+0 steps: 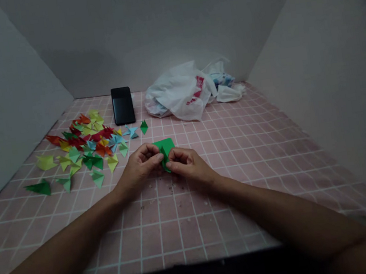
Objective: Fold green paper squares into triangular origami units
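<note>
A small folded piece of green paper (165,160) is pinched between my two hands over the middle of the table. My left hand (145,160) grips its left side with thumb and index finger. On its right side, the thumb and finger of my right hand (186,162) are closed on the same piece. Just behind, a flat green paper square (167,144) lies on the cloth, partly covered by my left fingers. Folded paper pieces (103,147) in red, orange, yellow, green and light blue are heaped to the left of my left hand.
A black phone (123,106) lies at the back left. Near the back wall sits a crumpled white plastic bag (180,90) with red print, with white tissue (229,93) beside it. Pink checked cloth (238,147) covers the table, and walls rise on the left, right and back.
</note>
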{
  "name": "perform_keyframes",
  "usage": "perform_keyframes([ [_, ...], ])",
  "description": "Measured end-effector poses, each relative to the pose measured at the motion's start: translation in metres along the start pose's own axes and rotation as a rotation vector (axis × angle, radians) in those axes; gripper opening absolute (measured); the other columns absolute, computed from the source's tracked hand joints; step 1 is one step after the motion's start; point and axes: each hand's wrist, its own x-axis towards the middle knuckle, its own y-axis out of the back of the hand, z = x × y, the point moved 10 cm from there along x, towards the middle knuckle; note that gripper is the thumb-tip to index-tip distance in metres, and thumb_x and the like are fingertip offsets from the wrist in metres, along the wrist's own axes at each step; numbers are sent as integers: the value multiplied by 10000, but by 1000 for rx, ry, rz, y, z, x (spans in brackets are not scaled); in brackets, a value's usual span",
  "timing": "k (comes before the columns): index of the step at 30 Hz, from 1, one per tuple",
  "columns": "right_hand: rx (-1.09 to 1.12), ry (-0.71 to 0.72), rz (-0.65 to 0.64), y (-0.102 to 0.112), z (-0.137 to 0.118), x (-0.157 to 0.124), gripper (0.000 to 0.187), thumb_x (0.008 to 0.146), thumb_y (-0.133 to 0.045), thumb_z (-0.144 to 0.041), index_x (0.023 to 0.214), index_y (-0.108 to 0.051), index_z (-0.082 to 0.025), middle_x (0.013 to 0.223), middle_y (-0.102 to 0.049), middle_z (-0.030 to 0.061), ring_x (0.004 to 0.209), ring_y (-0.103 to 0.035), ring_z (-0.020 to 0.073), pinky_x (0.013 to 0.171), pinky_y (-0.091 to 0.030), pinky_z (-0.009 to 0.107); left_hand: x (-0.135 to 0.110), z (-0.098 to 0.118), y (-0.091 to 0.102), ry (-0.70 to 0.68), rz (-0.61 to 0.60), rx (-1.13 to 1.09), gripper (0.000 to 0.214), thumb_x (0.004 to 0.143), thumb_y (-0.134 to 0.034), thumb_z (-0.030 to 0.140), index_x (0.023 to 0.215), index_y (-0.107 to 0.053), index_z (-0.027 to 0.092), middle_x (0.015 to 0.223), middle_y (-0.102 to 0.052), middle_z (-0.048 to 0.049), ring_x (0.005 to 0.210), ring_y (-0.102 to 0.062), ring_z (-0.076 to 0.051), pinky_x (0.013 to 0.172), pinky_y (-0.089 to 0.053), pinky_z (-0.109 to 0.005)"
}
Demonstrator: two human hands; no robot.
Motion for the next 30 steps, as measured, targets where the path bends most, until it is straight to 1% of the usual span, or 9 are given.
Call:
perform_keyframes([
  [3, -41, 24, -6, -1, -2, -1, 231, 807, -657, -339, 698, -488, -224, 554, -482, -59, 489, -423, 99, 469, -289, 236, -1, 6, -1, -38, 3, 63, 233, 720, -777, 277, 816, -583, 190, 720, -583, 45, 586, -570, -96, 551, -506, -219],
  [6, -62, 52, -16, -2, -4, -2, 258, 825, -665, -358, 691, -491, -222, 569, -503, -51, 503, -434, 100, 480, -312, 241, -2, 10, -1, -71, 1, 116, 209, 728, -753, 269, 800, -573, 190, 690, -573, 50, 562, -561, -97, 543, -497, -223],
  [10, 53, 60, 14, 3, -1, 1, 348, 895, -619, -500, 721, -530, -213, 597, -545, -40, 498, -481, 100, 493, -372, 246, -2, 9, -2, -84, -21, 101, 203, 741, -747, 280, 796, -573, 190, 700, -610, 33, 588, -600, -116, 581, -527, -251],
  [13, 137, 69, 52, 9, -1, 3, 360, 878, -661, -521, 748, -531, -212, 612, -565, -47, 493, -498, 93, 493, -388, 236, -1, 4, -4, -73, -52, 63, 207, 758, -750, 295, 797, -578, 186, 715, -637, 16, 623, -622, -127, 606, -536, -258],
  [18, 126, 35, 37, 7, 4, 4, 388, 827, -739, -540, 763, -540, -213, 569, -543, -64, 476, -482, 90, 478, -374, 229, -2, 1, -4, -55, -53, 12, 220, 752, -769, 287, 820, -583, 190, 732, -591, 38, 606, -592, -107, 578, -526, -239],
  [24, 109, 34, 58, 9, 7, 5, 335, 813, -762, -466, 785, -544, -213, 588, -535, -67, 476, -462, 85, 455, -340, 225, -1, 4, -8, -86, -86, 74, 225, 742, -767, 296, 812, -581, 190, 730, -577, 32, 603, -559, -106, 556, -499, -234],
  [30, 102, 23, 64, 9, 6, 6, 366, 779, -792, -474, 778, -536, -213, 571, -509, -76, 455, -425, 76, 434, -295, 217, -3, 9, -10, -120, -103, 148, 209, 767, -748, 309, 820, -596, 175, 732, -579, 27, 645, -540, -109, 586, -459, -222],
])
